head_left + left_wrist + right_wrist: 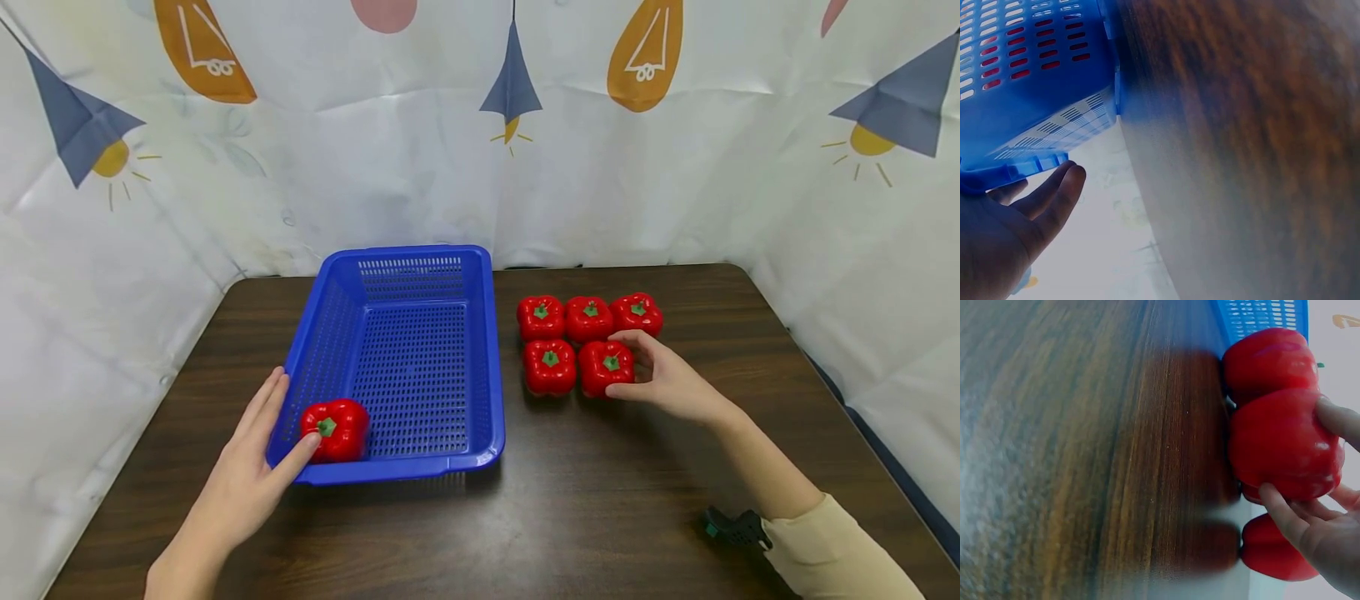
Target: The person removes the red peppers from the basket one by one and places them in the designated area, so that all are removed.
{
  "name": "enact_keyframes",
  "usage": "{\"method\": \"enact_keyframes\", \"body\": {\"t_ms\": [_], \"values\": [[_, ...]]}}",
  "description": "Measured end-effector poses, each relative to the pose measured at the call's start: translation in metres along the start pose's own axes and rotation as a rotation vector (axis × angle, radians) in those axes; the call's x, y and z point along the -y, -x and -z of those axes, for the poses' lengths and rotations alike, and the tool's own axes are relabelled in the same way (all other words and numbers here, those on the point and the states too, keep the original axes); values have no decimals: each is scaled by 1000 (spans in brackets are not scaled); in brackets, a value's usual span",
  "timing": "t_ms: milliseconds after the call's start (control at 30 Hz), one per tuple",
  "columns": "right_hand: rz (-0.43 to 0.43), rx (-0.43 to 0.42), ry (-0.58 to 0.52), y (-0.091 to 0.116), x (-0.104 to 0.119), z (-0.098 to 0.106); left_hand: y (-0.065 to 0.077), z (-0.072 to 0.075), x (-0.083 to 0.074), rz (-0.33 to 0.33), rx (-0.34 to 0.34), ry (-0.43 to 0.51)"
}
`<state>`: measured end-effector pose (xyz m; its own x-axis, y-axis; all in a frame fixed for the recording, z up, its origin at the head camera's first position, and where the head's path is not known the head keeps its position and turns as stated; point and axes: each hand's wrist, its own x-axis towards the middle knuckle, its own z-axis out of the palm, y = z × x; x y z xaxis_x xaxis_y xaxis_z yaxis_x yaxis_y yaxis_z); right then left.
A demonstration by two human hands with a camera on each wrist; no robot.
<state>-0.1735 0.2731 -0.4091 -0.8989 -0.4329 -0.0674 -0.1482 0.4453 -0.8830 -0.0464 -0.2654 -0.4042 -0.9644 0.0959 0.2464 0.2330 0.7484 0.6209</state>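
My right hand (675, 379) holds a red bell pepper (600, 367) between thumb and fingers at the front right of a group. In the right wrist view this pepper (1285, 444) is close up, with fingertips on its side. My left hand (243, 471) rests at the near left corner of a blue plastic basket (495, 375), fingers straight along the outside of its rim. Its thumb reaches over the rim toward a red bell pepper (345, 429) lying in that corner. The left wrist view has those straight fingers (1060, 197) against the rim, with red showing through the basket's slots.
Beside the held pepper stands another bell pepper (550, 368). Behind them is a row of three, including a right-hand pepper (637, 313). Everything stands on a dark wood table (555, 517). A patterned white curtain (420, 183) hangs behind and at the sides.
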Motion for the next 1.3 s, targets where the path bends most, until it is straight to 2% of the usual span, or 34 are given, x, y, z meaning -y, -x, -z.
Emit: {"method": "enact_keyframes", "body": {"t_ms": [900,1300], "values": [[12,-24,35,3,-3,3,0,0,0,-2,0,-5],[53,-87,94,8,8,11,0,-1,0,3,-2,13]]}}
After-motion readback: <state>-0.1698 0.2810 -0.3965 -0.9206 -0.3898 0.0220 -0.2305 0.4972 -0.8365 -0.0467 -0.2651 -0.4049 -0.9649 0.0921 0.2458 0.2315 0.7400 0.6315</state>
